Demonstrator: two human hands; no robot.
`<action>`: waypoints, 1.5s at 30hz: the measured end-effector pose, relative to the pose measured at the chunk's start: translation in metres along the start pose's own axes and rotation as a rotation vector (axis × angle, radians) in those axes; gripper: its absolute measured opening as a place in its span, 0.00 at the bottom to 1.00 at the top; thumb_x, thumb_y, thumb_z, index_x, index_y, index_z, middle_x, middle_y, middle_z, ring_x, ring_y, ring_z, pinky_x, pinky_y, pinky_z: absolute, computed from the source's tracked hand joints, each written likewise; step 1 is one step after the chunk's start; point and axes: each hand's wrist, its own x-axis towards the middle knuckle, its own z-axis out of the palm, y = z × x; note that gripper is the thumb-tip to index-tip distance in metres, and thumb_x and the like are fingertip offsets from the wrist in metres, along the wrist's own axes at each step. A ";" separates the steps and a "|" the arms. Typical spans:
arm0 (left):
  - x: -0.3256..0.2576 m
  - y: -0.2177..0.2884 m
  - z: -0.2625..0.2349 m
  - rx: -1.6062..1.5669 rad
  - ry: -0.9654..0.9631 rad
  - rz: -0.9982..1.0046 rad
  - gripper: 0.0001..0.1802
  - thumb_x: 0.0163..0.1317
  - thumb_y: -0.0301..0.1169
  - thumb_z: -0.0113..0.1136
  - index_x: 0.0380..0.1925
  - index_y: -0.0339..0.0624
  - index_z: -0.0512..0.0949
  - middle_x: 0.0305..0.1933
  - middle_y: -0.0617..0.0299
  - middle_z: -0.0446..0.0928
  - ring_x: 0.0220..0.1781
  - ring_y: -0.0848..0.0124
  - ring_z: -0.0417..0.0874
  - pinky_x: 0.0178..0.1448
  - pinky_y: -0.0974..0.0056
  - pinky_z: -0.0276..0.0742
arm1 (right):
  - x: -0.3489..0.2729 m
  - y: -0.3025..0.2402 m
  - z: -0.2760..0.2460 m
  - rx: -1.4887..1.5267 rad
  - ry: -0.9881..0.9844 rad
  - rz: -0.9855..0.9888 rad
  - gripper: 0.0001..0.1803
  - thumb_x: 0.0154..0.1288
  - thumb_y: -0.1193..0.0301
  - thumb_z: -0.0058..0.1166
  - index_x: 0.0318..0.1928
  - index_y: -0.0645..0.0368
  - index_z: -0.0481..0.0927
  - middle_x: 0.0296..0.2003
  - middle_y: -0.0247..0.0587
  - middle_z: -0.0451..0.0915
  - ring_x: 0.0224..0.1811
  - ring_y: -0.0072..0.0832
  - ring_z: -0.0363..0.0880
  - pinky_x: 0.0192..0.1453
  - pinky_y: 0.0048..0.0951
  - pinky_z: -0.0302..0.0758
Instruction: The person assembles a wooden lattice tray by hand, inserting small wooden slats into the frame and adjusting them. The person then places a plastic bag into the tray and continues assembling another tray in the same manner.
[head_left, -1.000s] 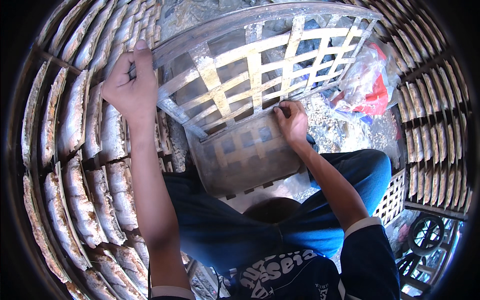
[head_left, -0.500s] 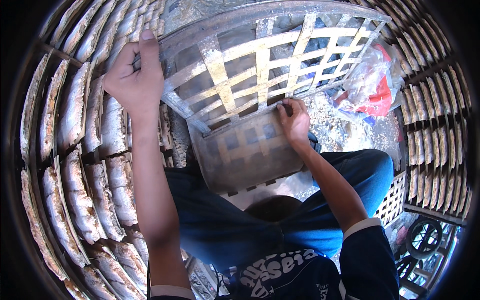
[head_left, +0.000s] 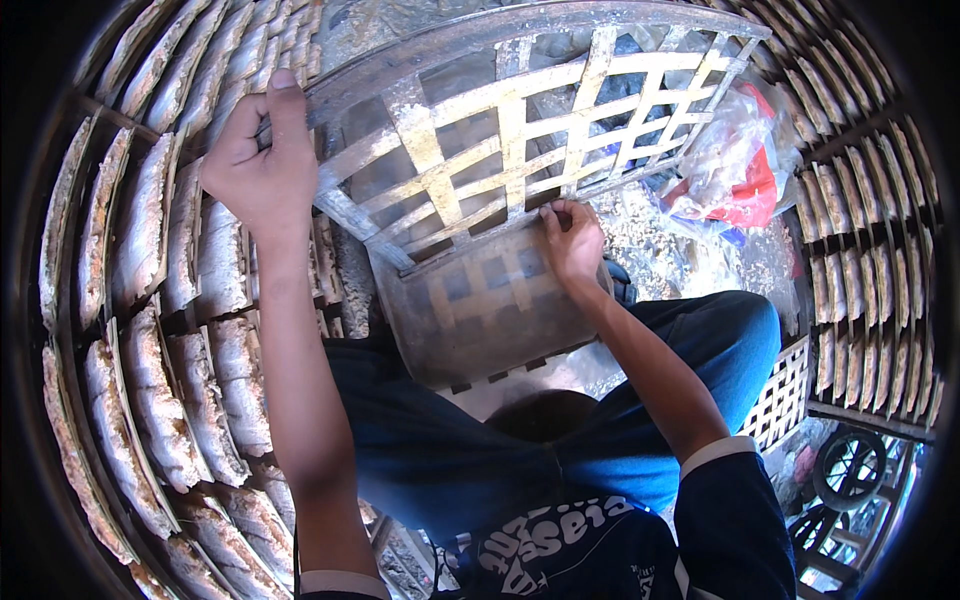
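— Both hands are on the basket, then?

— Yes. Left hand [head_left: 262, 165] is curled tight over the rim of the woven basket [head_left: 520, 130], thumb pointing up along the edge, fingers folded round the dark, worn band at its upper left corner. Right hand [head_left: 572, 240] is lower down, fingertips bent and pinching the bottom slat of the lattice, right where it meets the flat tray [head_left: 480, 300].

— What's the basket made of?

— Flat strips, probably bamboo, crossed in an open grid with square gaps. The strips are pale and dusty in the sun, the rim darker and rougher. It stands tilted in front of me, above my knees, its open grid facing me.

— And the tray?

— Same woven pattern, but greyer and in shadow, rectangular, resting on my lap against my blue trousers [head_left: 700, 350].

— What's around you?

— Rows of split dried fish [head_left: 150, 330] on racks to my left, pale, crusty and rough, each one long and narrow. More racks curve round on the right. A crumpled clear and red plastic bag [head_left: 735, 165] lies behind the basket.
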 end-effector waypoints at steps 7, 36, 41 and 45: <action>0.001 -0.001 -0.001 0.015 -0.020 -0.006 0.19 0.69 0.36 0.69 0.22 0.34 0.83 0.15 0.72 0.71 0.23 0.85 0.64 0.28 0.74 0.60 | -0.009 -0.012 0.006 -0.007 -0.021 0.070 0.12 0.63 0.63 0.66 0.41 0.58 0.87 0.37 0.51 0.86 0.40 0.52 0.85 0.54 0.45 0.78; 0.004 -0.002 0.001 0.017 0.004 -0.015 0.20 0.69 0.32 0.67 0.19 0.33 0.78 0.14 0.71 0.65 0.22 0.83 0.59 0.26 0.70 0.54 | 0.153 -0.017 -0.177 -0.380 -0.393 -0.252 0.09 0.60 0.67 0.69 0.41 0.50 0.90 0.36 0.39 0.89 0.37 0.33 0.89 0.49 0.33 0.84; 0.000 -0.004 -0.001 0.058 -0.059 -0.091 0.24 0.73 0.37 0.63 0.18 0.35 0.75 0.17 0.71 0.67 0.24 0.83 0.63 0.29 0.70 0.58 | 0.185 0.014 -0.250 -0.671 0.060 0.194 0.20 0.63 0.51 0.64 0.44 0.51 0.91 0.39 0.48 0.89 0.46 0.43 0.89 0.52 0.42 0.82; 0.003 -0.005 0.000 0.084 -0.049 -0.070 0.24 0.74 0.35 0.61 0.17 0.35 0.73 0.17 0.71 0.65 0.24 0.83 0.61 0.29 0.71 0.57 | 0.178 0.017 -0.257 -0.773 0.102 0.172 0.22 0.61 0.49 0.65 0.44 0.53 0.91 0.43 0.49 0.89 0.49 0.47 0.87 0.55 0.43 0.81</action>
